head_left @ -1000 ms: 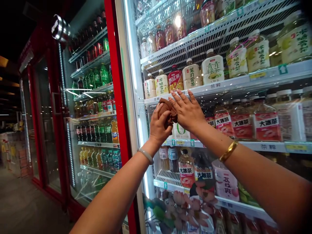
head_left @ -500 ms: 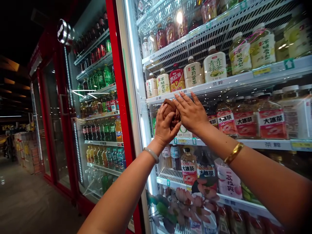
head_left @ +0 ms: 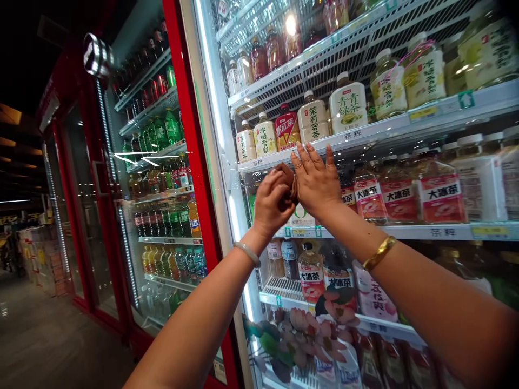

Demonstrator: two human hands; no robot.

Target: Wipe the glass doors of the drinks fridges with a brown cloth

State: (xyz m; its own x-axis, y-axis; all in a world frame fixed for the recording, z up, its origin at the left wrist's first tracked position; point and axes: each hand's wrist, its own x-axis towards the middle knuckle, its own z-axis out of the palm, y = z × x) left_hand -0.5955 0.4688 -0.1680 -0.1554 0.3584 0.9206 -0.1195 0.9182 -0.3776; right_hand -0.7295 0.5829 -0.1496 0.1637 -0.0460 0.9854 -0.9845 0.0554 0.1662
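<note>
My left hand is closed around a crumpled brown cloth, which bunches up between its fingers in front of the glass-fronted drinks cooler. Beside it, my right hand is held flat with its fingers stretched out and the back of the hand towards me. Its thumb side lies against the cloth; the palm is hidden, so its contact with the glass cannot be made out. Behind the hands are shelves of bottled tea, among them a red-labelled bottle and a white-labelled bottle.
A red door frame stands left of the lit cooler edge. Further left is another cooler with green bottles and a round metallic lamp. Pinkish flowers show low at the glass. Stacked boxes stand far left on the floor.
My right hand has turned more upright, fingers pointing up. Less of the cloth shows, and my left hand has turned slightly around it. The view has shifted a little.
</note>
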